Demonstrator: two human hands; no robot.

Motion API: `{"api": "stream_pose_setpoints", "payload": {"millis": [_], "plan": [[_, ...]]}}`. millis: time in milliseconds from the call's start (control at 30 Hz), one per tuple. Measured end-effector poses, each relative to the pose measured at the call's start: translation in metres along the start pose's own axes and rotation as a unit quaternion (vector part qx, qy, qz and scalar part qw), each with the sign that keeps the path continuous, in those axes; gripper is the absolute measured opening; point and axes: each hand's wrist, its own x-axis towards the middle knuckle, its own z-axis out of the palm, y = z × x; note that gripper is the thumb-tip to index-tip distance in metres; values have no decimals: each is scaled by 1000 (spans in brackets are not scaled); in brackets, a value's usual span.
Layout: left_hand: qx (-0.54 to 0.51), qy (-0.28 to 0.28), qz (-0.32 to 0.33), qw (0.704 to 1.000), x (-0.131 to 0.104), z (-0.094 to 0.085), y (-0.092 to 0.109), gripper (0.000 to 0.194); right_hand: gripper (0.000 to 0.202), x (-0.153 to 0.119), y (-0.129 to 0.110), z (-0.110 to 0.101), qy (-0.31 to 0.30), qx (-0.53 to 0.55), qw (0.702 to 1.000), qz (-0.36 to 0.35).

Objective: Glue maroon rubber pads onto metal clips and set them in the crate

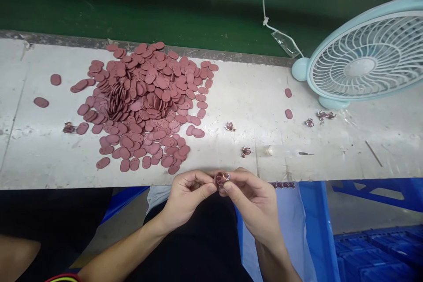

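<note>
My left hand and my right hand meet just in front of the bench edge. Between their thumbs and fingertips they pinch a small dark reddish-brown piece with a pale and golden detail at its right side. Fingers cover much of it, so its full shape is hidden. Beyond my left hand spreads a big heap of dusty-red oval discs, some with tiny holes. Small brown figure-like pieces lie farther off, one straight ahead and another to its right.
A light-blue fan stands at the right, its cord running up the green wall. A clear, needle-tipped bottle and a thin stick lie on the white bench. Blue crates are below right. Another person's arm shows lower left.
</note>
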Motion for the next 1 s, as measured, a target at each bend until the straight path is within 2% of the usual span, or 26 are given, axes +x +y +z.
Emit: {"api": "stream_pose_setpoints", "payload": {"millis": [367, 600, 867, 1000], "plan": [[25, -17, -12, 999, -1, -3, 2, 5, 22, -5, -3, -4, 2, -90, 994, -60], [14, -11, -3, 1000, -2, 0, 0, 5, 16, -3, 0, 0, 1, 5, 1000, -6], [22, -13, -1, 1000, -1, 2, 4, 6, 13, -2, 4, 1, 18, 27, 999, 3], [26, -10, 7, 1000, 0, 10, 4, 6, 14, -1, 7, -2, 14, 35, 999, 0]]}}
